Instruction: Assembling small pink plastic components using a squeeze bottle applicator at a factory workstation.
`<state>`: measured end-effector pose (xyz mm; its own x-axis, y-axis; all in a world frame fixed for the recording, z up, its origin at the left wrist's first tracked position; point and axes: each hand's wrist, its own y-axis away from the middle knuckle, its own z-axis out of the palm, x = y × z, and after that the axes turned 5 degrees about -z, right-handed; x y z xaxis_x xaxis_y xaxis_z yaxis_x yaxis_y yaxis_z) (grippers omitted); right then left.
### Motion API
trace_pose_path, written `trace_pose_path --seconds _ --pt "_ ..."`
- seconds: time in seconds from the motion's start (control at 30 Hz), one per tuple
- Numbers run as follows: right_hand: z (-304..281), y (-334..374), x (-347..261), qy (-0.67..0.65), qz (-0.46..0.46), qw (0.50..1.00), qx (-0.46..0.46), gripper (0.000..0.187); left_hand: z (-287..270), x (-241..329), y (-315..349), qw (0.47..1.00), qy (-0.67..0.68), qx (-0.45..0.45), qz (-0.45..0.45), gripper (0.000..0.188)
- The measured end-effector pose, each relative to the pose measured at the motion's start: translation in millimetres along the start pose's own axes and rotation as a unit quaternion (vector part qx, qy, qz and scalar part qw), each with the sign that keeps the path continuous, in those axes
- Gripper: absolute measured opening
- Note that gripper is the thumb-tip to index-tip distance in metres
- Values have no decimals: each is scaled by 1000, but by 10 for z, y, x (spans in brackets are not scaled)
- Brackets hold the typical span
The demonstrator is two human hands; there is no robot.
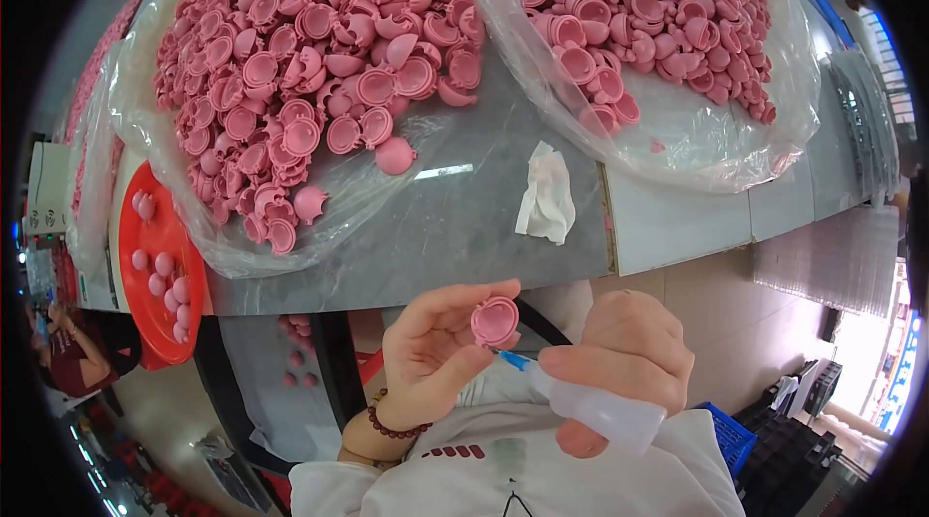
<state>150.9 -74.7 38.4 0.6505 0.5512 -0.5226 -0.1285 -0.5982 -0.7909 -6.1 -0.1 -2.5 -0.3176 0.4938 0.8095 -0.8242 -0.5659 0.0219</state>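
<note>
My left hand [435,353] pinches a pink plastic half shell [494,322] between thumb and fingers, its round hollow turned up toward me. In my right hand [619,357] is a translucent white squeeze bottle [605,411], tilted so that its blue nozzle [515,359] reaches the lower edge of the shell. Whether any liquid leaves the tip is too small to see. Both hands are just off the table's near edge, in front of my body. A big heap of similar pink half shells [319,43] lies on a clear plastic bag beyond my left hand.
A second pink heap [668,14] lies on another clear bag [697,145] at the right. Between them a crumpled white tissue [548,193] rests on the grey tabletop [455,246]. A red tray [145,256] with several pink balls stands at the left; a blue crate [726,435] is low right.
</note>
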Motion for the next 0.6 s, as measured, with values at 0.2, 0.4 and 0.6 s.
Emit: trace_pose_path --seconds 0.2,0.4,0.6 --pt "66 -20 15 10 -3 1000 12 36 -9 6 -4 1000 2 -17 1 40" --pt "61 22 41 -8 -11 1000 28 36 -26 15 13 1000 -13 -15 8 41" --pt "45 17 46 -25 22 999 32 42 -8 31 16 1000 5 -17 4 43"
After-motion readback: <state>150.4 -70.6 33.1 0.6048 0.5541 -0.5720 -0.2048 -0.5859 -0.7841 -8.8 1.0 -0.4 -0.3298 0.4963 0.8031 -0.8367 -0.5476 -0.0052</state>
